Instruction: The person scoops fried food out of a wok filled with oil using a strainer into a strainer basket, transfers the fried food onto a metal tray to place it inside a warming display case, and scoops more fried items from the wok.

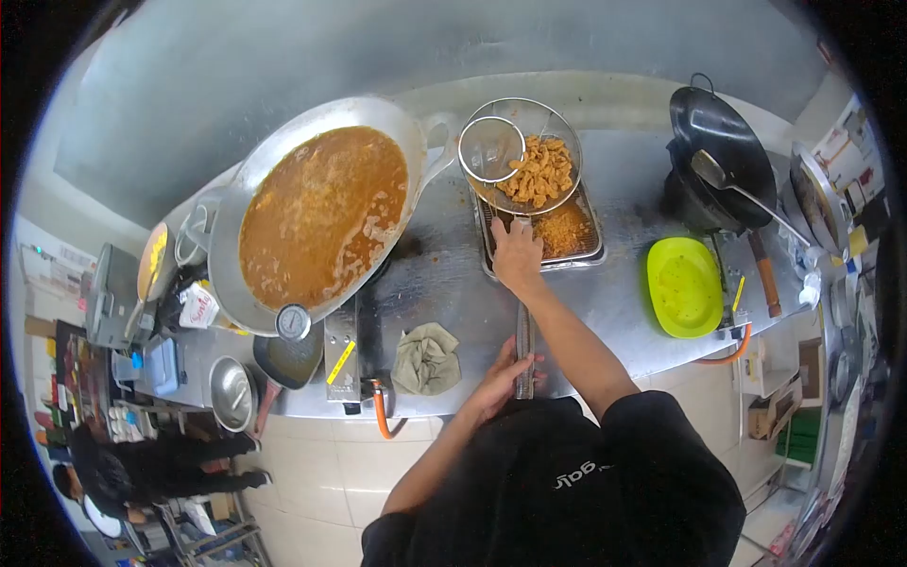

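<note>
A large long-handled wire strainer (574, 142) holds browned fried pieces (541, 174). It sits over a metal tray (597, 248) with a rack and loose golden crumbs (563, 232). A smaller round mesh skimmer (491, 149) lies across the strainer's left side. My left hand (501, 382) is closed round the lower end of the strainer's handle, close to my body. Farther up, my right hand (517, 255) lies over the same handle just below the basket. Its fingers point away from me and partly hide the handle, the hold seeming to be on the strainer.
Left stands a big wok (326, 213) of bubbling brown oil, with a dial thermometer (293, 322) at its rim. A crumpled cloth (427, 359) lies near the counter edge. Rightward are a green plate (684, 287) and a black wok (723, 142) with a ladle (710, 170). Another person (142, 468) stands lower left.
</note>
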A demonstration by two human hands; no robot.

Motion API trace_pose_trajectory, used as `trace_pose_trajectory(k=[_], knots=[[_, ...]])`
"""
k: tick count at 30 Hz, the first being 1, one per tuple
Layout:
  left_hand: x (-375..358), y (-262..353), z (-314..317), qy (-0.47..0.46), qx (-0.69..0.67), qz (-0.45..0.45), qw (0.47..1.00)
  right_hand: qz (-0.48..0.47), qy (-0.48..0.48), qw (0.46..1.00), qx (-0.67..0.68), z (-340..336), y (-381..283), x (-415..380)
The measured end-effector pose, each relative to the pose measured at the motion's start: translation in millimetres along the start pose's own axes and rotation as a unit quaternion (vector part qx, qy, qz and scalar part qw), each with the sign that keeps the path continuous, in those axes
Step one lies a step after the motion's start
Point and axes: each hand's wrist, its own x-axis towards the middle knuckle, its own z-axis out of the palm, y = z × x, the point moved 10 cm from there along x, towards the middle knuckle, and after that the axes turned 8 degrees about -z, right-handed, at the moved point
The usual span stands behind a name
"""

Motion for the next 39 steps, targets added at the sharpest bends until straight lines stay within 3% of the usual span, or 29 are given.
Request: trace_pose_trajectory(k=[3, 5, 9, 12, 14, 16, 17, 20, 23, 24, 26, 27, 31, 35, 39], knots=[[-1.6, -3.6, -10.9, 0.036, -0.015, 0.0, 0.999, -0.004, -0.065, 0.997, 0.048, 15.8, -1.2, 5.6], [-11.0, -0.2, -20.0, 0.09, -0.016, 0.005, 0.996, 0.038, -0.012, 0.989, 0.139, 6.5, 3.8, 9.5], [-18.9, -4.5, -50.6, 0.1, -0.086, 0.048, 0.99, 0.08, 0.056, 0.962, 0.253, -42.3, 17.5, 34.2], [-34.3, 1.3, -61.1, 0.129, -0.075, 0.06, 0.987, 0.043, 0.181, 0.902, 0.39, -64.9, 45.3, 66.3], [-49.0, 1.1, -63.1, 0.139, -0.044, 0.066, 0.987, 0.078, 0.222, 0.89, 0.392, -75.5, 77.7, 81.1], [-55.7, -10.1, -76.1, 0.135, -0.048, 0.071, 0.987, 0.121, 0.176, 0.827, 0.52, -77.8, 105.4, 79.7], [-59.5, -14.8, -81.7, 0.132, -0.051, 0.075, 0.987, 0.134, 0.134, 0.834, 0.518, -70.0, 116.7, 76.2], [-81.2, -26.7, -93.7, 0.149, -0.039, 0.06, 0.986, 0.158, -0.015, 0.858, 0.489, -54.2, 141.8, 53.8], [-102.2, -38.2, -112.8, 0.144, 0.068, 0.07, 0.985, 0.085, 0.05, 0.923, 0.371, -54.6, 180.4, 63.0], [-111.3, -46.0, -122.4, 0.154, 0.068, 0.069, 0.983, 0.184, -0.009, 0.898, 0.399, -98.3, 154.0, 50.3], [-125.7, -56.9, -141.5, 0.168, 0.075, 0.066, 0.981, 0.089, 0.023, 0.911, 0.402, -122.7, 151.3, 76.0], [-133.0, -63.4, -152.4, 0.18, 0.087, 0.053, 0.978, 0.101, 0.012, 0.921, 0.376, -145.7, 137.9, 82.7], [-169.8, -84.7, -194.2, 0.237, 0.16, -0.025, 0.958, 0.002, 0.007, 0.946, 0.323, -224.2, 71.0, 120.7], [-201.4, -144.5, -255.6, 0.269, 0.12, -0.07, 0.953, -0.211, -0.046, 0.966, 0.142, -262.7, -33.7, 152.8], [-235.0, -178.0, -296.8, 0.323, 0.033, -0.051, 0.945, -0.224, -0.141, 0.954, -0.142, -256.8, -121.4, 170.8]])
